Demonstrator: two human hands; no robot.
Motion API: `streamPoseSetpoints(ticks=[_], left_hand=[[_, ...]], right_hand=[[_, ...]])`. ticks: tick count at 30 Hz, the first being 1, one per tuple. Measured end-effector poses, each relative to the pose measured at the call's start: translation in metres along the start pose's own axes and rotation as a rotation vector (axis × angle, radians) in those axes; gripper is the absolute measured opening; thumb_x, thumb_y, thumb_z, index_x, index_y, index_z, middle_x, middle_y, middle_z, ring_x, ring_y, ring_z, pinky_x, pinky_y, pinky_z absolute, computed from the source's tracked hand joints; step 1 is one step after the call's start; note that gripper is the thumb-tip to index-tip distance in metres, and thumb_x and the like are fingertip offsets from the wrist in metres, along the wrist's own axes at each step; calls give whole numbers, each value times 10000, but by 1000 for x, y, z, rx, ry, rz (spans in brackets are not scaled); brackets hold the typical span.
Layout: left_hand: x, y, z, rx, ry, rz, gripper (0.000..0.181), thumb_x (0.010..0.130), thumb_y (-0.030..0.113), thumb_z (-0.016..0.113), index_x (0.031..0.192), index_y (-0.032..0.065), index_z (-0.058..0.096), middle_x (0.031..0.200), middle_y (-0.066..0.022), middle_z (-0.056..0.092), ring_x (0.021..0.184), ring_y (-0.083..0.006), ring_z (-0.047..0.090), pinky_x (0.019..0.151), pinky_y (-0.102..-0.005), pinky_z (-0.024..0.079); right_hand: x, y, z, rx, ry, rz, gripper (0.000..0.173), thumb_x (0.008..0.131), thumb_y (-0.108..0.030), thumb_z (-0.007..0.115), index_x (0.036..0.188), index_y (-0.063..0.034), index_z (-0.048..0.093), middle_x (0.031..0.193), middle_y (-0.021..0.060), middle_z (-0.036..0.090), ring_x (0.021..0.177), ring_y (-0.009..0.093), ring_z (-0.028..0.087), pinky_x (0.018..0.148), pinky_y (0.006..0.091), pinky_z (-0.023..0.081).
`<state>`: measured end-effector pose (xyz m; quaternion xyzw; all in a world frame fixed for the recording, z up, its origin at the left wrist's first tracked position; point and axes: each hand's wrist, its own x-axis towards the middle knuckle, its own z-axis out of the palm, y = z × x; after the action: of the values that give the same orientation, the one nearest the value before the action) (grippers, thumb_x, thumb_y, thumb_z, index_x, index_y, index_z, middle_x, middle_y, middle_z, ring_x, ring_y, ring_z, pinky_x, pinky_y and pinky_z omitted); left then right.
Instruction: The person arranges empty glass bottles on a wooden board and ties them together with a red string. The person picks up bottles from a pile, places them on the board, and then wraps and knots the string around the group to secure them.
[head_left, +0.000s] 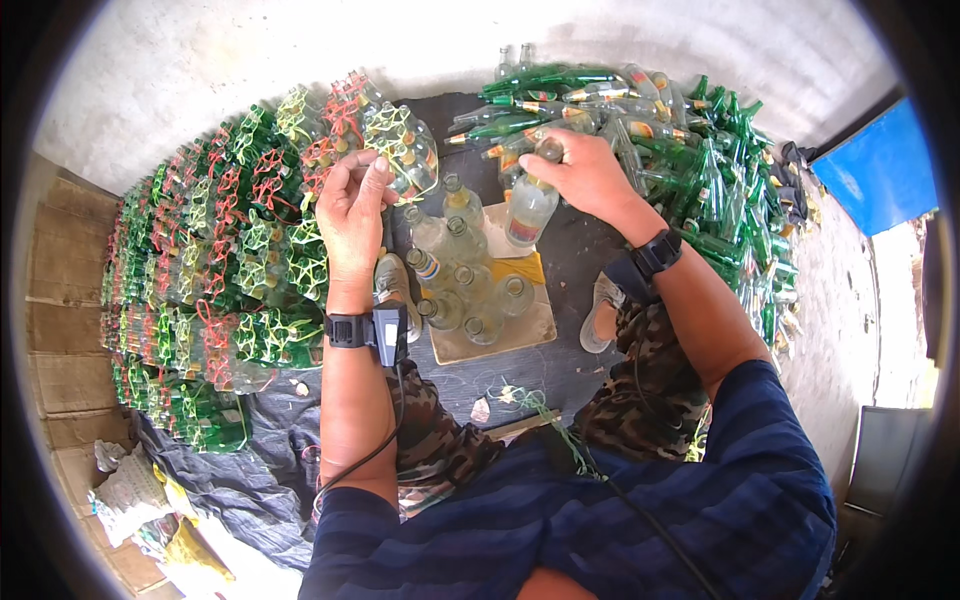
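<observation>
My right hand (589, 171) grips a clear glass bottle (531, 210) by its neck. The bottle bears a coloured label and is tilted, its base above the edge of a flat board (491, 341). Several clear glass bottles (465, 277) stand upright in a close group on that board, one with a blue and white band near its neck. My left hand (356, 195) is raised left of the group, its fingers loosely curled with nothing visible in them. Just beyond it is a bundle of clear bottles (403, 146) tied with yellow-green twine.
Tied bundles of bottles (225, 225) are stacked on the left. Loose green and clear bottles (645, 120) lie heaped at the back right against a pale wall (465, 37). My shoes (397, 289) flank the board on dark sheeting (570, 247). Loose twine (551, 420) lies near my lap.
</observation>
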<state>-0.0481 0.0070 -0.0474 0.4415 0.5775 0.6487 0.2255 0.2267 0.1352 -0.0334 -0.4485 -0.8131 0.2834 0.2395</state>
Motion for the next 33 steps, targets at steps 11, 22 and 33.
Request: streamPoseSetpoints(ticks=[11,22,33], left_hand=[[1,-7,-2,5,-28,-28,190,1022,194,706,1100,21,715,841,-13,713,708,-72,640,642,-224,484],[1,-4,-3,47,-43,-41,170,1021,166,695,1089,11,716,818,-11,711,700,-72,640,636,-222,484],[2,-8,-5,37,-44,-46,162,1026,161,687,1077,10,711,812,-11,704,698,-75,638,634,-225,483]], right_hand=[[-11,4,41,-110,-217,-119,429,909,-417,752,972,2,687,790,211,700,735,394,688,680,449,536],[-20,6,59,-217,-309,-218,454,907,-433,727,1090,-18,721,833,224,722,842,409,716,759,494,569],[-29,-3,57,-227,-407,-194,379,877,-383,743,1073,-58,738,845,195,735,867,394,724,799,482,580]])
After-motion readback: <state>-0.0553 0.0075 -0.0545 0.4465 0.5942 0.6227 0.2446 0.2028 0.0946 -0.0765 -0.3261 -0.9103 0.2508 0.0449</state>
